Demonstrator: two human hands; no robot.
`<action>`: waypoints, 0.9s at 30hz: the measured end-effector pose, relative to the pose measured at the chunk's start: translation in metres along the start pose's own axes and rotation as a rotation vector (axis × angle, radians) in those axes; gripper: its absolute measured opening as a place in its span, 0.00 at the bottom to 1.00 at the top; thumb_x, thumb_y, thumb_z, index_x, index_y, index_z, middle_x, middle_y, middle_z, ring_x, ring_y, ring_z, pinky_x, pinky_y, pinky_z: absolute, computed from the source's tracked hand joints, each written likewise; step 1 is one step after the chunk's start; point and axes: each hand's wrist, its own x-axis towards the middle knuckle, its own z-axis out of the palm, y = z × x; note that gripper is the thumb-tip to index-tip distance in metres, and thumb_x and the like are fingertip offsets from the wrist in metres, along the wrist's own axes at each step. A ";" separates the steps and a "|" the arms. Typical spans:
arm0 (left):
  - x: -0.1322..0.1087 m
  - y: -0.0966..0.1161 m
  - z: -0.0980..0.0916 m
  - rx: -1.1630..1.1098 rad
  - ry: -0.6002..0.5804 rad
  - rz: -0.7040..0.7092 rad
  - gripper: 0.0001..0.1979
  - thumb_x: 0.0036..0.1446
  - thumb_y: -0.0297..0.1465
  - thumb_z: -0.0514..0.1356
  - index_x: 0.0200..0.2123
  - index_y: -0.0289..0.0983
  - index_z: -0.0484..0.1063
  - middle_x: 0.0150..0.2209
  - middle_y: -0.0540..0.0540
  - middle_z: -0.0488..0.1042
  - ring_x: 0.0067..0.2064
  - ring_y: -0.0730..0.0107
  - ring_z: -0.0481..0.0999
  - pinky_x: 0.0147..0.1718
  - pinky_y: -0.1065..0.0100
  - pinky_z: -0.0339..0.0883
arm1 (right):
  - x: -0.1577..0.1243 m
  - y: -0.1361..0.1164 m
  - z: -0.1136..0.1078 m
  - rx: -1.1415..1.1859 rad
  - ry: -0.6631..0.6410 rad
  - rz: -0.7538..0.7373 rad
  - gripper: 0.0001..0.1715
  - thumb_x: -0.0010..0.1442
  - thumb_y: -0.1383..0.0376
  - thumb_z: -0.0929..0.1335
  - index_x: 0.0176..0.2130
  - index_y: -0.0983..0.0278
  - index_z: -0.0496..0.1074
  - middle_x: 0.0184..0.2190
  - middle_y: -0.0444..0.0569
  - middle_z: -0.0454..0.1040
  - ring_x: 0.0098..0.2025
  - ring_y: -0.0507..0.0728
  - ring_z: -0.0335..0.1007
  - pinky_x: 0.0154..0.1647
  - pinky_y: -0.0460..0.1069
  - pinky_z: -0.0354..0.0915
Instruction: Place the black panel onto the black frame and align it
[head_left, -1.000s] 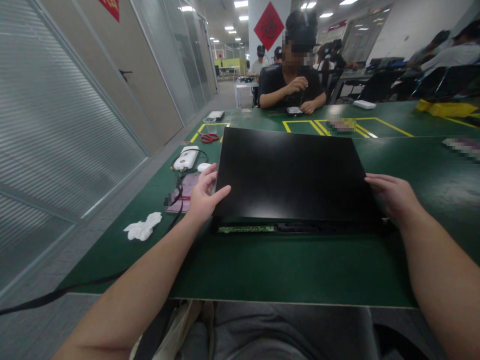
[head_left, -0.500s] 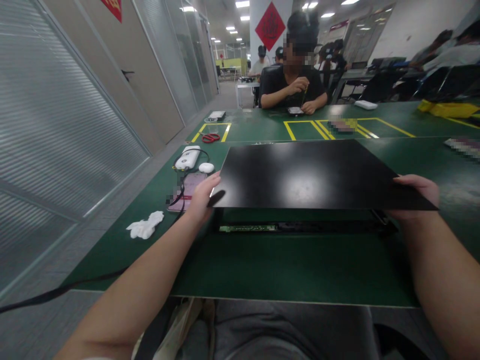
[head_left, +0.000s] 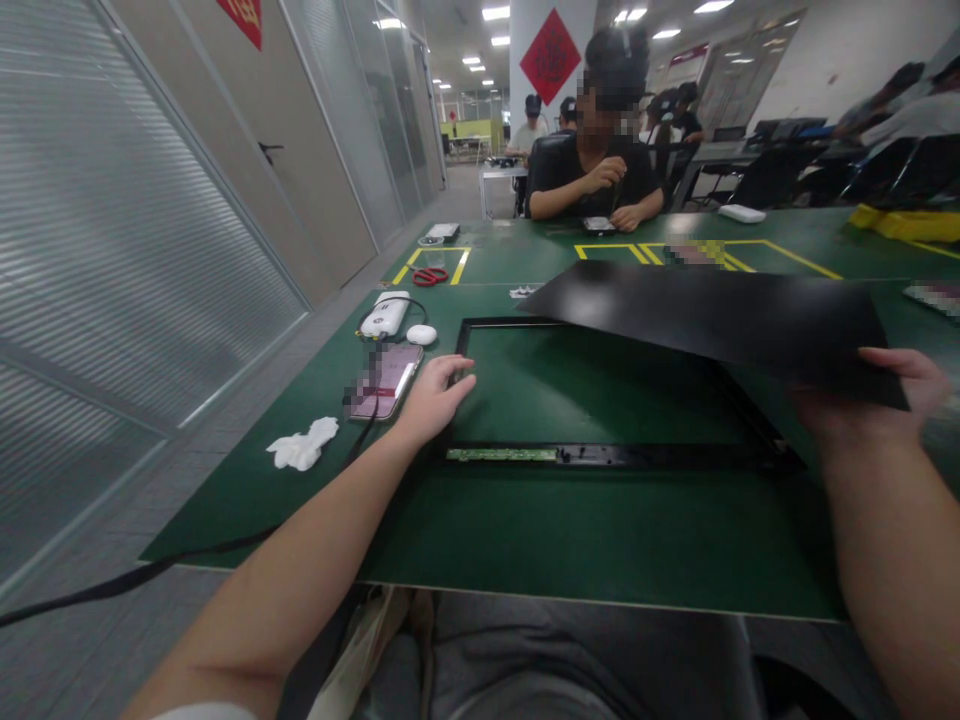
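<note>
A large thin black panel (head_left: 720,310) is tilted above the table, its right end held by my right hand (head_left: 892,390), thumb on top. Beneath and to the left of it lies a black rectangular frame (head_left: 645,456) on the green table. A green circuit strip (head_left: 502,455) sits in the near side of that frame. My left hand (head_left: 442,395) is at the frame's left side with its fingers apart and holds nothing; whether it touches the frame is unclear.
Left of the frame are a phone (head_left: 386,382), a white device with a cable (head_left: 385,314), a white case (head_left: 421,335) and a crumpled tissue (head_left: 303,445). Red scissors (head_left: 430,277) lie farther back. Across the table (head_left: 600,550) sits a person (head_left: 592,180) handling a small object.
My left hand has let go of the panel. The panel has shifted right and tilted with my right hand, uncovering much of the black frame.
</note>
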 end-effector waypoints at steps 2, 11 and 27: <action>-0.002 -0.001 0.000 0.126 -0.044 0.044 0.14 0.48 0.34 0.68 0.41 0.41 0.81 0.52 0.41 0.74 0.59 0.50 0.70 0.65 0.51 0.54 | 0.004 0.002 -0.001 0.177 0.058 0.094 0.30 0.48 0.58 0.57 0.46 0.58 0.77 0.44 0.56 0.77 0.48 0.70 0.75 0.46 0.67 0.71; -0.006 -0.009 0.002 0.499 -0.202 0.146 0.17 0.54 0.33 0.63 0.48 0.39 0.76 0.57 0.37 0.68 0.63 0.46 0.64 0.65 0.44 0.54 | 0.021 0.020 -0.009 0.647 0.465 0.207 0.07 0.42 0.69 0.63 0.23 0.61 0.56 0.31 0.49 0.67 0.35 0.55 0.71 0.24 0.47 0.68; -0.008 -0.014 0.004 0.667 -0.277 0.202 0.18 0.57 0.34 0.61 0.51 0.39 0.75 0.60 0.36 0.65 0.65 0.44 0.60 0.65 0.41 0.52 | 0.039 0.044 -0.024 0.699 0.796 0.458 0.05 0.51 0.70 0.62 0.25 0.62 0.58 0.32 0.47 0.65 0.30 0.51 0.67 0.17 0.43 0.64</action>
